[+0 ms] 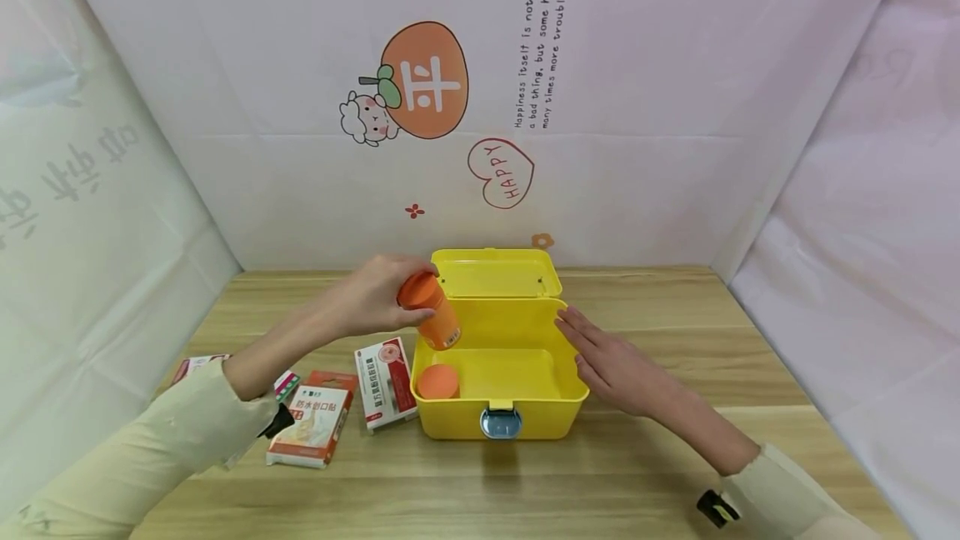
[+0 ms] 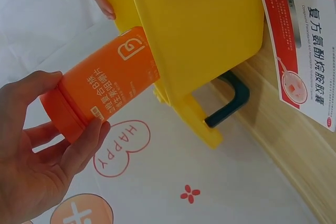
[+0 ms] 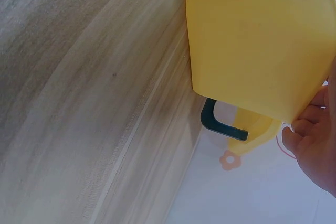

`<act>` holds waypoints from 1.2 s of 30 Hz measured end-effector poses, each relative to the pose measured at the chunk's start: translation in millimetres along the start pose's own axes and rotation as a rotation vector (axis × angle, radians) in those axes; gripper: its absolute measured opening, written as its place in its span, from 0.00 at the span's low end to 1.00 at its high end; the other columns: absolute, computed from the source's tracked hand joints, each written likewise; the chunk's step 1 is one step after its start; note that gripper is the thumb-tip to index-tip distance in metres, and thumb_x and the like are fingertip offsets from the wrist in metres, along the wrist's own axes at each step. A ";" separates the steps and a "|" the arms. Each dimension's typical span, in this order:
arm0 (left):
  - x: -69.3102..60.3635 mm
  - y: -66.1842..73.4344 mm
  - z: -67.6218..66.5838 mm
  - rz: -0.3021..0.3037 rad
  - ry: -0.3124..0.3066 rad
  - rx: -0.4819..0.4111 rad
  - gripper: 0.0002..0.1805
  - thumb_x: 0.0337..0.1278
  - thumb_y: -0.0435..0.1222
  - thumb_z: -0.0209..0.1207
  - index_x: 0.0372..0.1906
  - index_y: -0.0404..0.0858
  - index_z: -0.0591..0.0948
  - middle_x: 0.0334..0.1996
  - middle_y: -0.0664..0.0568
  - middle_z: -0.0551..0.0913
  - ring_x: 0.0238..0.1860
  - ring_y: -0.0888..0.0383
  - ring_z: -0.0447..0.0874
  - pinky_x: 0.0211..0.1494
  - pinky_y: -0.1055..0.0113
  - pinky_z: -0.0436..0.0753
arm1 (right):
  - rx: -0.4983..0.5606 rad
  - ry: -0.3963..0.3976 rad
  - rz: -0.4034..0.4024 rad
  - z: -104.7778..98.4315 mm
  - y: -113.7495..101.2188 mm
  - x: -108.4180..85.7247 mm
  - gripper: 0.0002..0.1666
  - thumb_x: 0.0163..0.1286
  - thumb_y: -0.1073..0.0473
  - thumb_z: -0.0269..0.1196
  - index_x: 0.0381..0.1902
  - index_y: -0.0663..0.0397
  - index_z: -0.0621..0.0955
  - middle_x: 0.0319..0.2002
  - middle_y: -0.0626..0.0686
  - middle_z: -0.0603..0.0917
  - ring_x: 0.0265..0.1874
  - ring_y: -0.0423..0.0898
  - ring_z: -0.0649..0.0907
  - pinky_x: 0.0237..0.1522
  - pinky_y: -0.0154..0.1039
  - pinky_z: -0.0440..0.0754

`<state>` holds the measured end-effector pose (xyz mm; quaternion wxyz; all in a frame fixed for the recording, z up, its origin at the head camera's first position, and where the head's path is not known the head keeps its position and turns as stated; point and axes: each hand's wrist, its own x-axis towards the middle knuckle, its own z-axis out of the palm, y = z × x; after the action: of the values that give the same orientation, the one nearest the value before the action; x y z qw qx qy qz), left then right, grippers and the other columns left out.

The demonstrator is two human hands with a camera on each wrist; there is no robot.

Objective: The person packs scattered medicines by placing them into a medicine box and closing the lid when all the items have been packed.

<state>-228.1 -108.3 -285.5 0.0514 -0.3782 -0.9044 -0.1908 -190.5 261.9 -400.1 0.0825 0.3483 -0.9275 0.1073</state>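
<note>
A yellow storage box (image 1: 504, 421) stands with its lid (image 1: 495, 273) raised at the back. My left hand (image 1: 378, 294) grips an orange bottle (image 1: 441, 325) by its cap end, tilted over the box's left side. The label shows in the left wrist view, where the bottle (image 2: 113, 74) reaches over the rim. A second orange bottle's round top (image 1: 438, 382) sits inside at the front left corner. My right hand (image 1: 618, 369) touches the box's right rim with its fingers nearly straight. In the right wrist view that hand (image 3: 315, 140) is partly cut off.
Left of the box lies a white and red medicine box (image 1: 385, 383). Further left are an orange and white plaster box (image 1: 313, 422) and other small packs, partly behind my left arm. A blue-grey latch (image 1: 501, 423) sits on the box front. A printed cloth (image 1: 622, 148) hangs behind the wooden table (image 1: 675, 473).
</note>
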 end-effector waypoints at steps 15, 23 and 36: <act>16.5 6.9 7.7 0.044 -0.159 0.036 0.24 0.50 0.36 0.72 0.53 0.34 0.81 0.43 0.47 0.85 0.39 0.56 0.78 0.40 0.69 0.81 | 0.013 0.003 0.002 1.3 0.9 0.6 0.32 0.77 0.61 0.50 0.75 0.64 0.61 0.77 0.61 0.61 0.74 0.59 0.65 0.63 0.52 0.77; 22.9 6.4 10.3 0.026 -0.211 0.057 0.24 0.49 0.38 0.74 0.51 0.33 0.82 0.39 0.48 0.85 0.36 0.57 0.78 0.38 0.71 0.80 | 0.018 0.011 0.003 0.1 0.5 0.4 0.32 0.76 0.61 0.51 0.75 0.64 0.62 0.76 0.62 0.62 0.74 0.59 0.66 0.62 0.53 0.77; 31.8 2.5 14.2 0.027 -0.316 0.083 0.20 0.51 0.42 0.73 0.45 0.35 0.82 0.29 0.53 0.78 0.28 0.60 0.71 0.30 0.73 0.71 | -0.001 0.052 -0.030 3.0 1.4 0.7 0.32 0.74 0.64 0.53 0.74 0.66 0.63 0.74 0.64 0.64 0.72 0.61 0.68 0.60 0.54 0.79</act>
<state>-248.2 -80.1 -290.2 -0.0731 -0.4134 -0.9031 -0.0907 -192.2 261.7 -403.1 0.1084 0.3593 -0.9198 0.1147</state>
